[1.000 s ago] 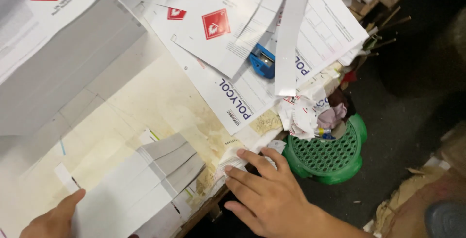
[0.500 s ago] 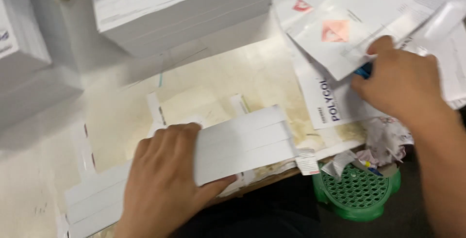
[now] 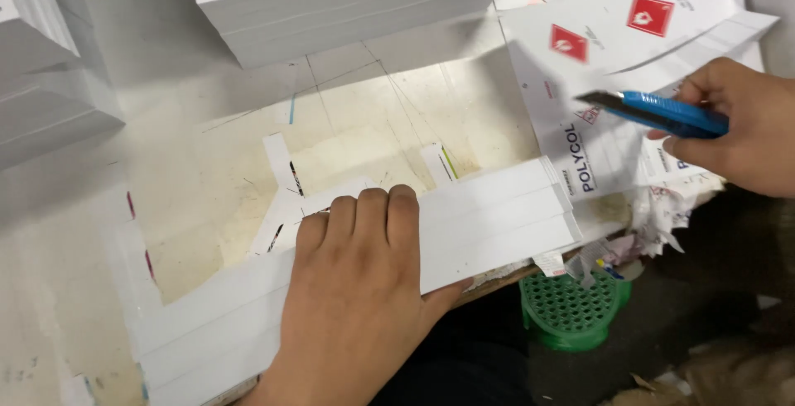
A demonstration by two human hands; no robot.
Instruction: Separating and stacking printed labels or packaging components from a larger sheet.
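Note:
My left hand (image 3: 360,298) lies flat, fingers together, on a long stack of white paper strips (image 3: 497,216) at the front edge of the worn table (image 3: 215,174). My right hand (image 3: 741,129) is raised at the right and grips a blue utility knife (image 3: 662,112), its blade pointing left above printed white sheets with red diamond marks (image 3: 613,58). The knife is clear of the strips, about a hand's width to their upper right.
Tall stacks of white paper stand at the back (image 3: 348,0) and at the left (image 3: 41,58). Loose narrow offcuts (image 3: 281,174) lie on the table. A green mesh basket (image 3: 571,307) full of crumpled scraps sits below the table's edge.
My right hand has lifted the blue knife off the printed sheets and drawn it right. My left hand stays pressed on the strips, which it reached a second ago.

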